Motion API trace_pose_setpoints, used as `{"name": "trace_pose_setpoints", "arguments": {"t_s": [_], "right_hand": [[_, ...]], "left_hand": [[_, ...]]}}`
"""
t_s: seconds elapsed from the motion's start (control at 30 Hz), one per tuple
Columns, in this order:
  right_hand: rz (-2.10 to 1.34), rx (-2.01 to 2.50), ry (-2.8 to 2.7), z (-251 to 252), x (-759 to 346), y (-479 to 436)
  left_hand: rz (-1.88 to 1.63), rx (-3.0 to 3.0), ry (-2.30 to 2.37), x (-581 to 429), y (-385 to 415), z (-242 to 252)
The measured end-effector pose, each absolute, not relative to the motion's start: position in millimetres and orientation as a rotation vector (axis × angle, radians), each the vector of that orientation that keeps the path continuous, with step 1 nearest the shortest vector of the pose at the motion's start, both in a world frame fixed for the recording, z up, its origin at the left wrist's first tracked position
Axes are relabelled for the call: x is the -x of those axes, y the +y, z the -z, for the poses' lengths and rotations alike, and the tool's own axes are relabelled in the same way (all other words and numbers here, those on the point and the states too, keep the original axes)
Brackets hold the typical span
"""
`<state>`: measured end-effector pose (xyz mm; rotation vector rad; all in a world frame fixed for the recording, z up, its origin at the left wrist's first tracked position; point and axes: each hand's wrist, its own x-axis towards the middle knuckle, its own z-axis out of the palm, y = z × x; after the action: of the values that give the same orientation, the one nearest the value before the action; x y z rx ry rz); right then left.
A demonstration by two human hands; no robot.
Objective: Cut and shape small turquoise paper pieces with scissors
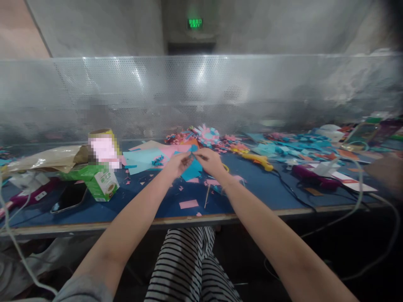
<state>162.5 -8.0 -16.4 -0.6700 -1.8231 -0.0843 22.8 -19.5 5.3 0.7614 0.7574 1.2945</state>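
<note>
Both arms reach out over the blue table, and the hands meet near its middle. My left hand (179, 164) pinches one side of a small piece of blue paper (194, 149). On the other side, my right hand (210, 161) has its fingertips closed on the same piece. The picture is a little blurred, so the paper's exact shape is hard to make out. Beneath the hands lie a darker blue sheet (192, 171) and a light blue sheet (138, 160). A pink paper strip (189, 204) and a thin stick (207, 196) rest closer to the front edge.
Pink and blue paper flowers (208, 135) are piled behind the hands. To the right are a yellow glue gun (258, 161) with a black cord, blue paper pieces (292, 147) and a purple power strip (315, 178). At left stand a green carton (100, 182) and a phone (69, 197).
</note>
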Motion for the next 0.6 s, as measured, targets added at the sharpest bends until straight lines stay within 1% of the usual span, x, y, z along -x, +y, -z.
{"name": "trace_pose_setpoints", "arguments": {"t_s": [0.6], "right_hand": [[0.209,0.622,-1.864,15.9,-163.8,-11.3]], "left_hand": [[-1.259,-0.684,0.811,-21.1,-19.4,-6.7]]}}
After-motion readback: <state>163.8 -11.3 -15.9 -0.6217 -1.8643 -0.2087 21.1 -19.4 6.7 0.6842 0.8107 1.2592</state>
